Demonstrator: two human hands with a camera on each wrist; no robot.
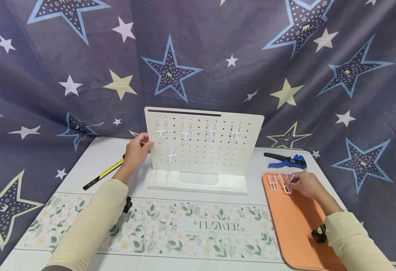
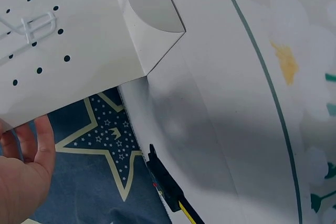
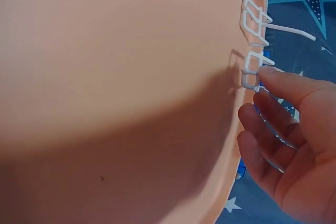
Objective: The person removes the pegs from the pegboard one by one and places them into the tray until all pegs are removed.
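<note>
A white metal pegboard [image 1: 202,160] stands upright on its base, with several white wire hooks [image 1: 171,153] hung on it. My left hand [image 1: 136,151] grips the board's left edge; in the left wrist view its fingers [image 2: 44,140] bend against that edge. Over at the far end of an orange tray [image 1: 296,226], my right hand [image 1: 308,184] pinches a white wire hook [image 3: 252,71] between thumb and fingertips. Another white wire hook [image 1: 272,183] lies beside it on the tray, its prong pointing past the rim in the right wrist view.
Blue-handled pliers [image 1: 287,162] lie behind the tray. A black and yellow utility knife [image 1: 106,173] rests left of the board. A floral runner [image 1: 184,229] crosses the white table in front, and a star-patterned curtain [image 1: 211,86] hangs close behind.
</note>
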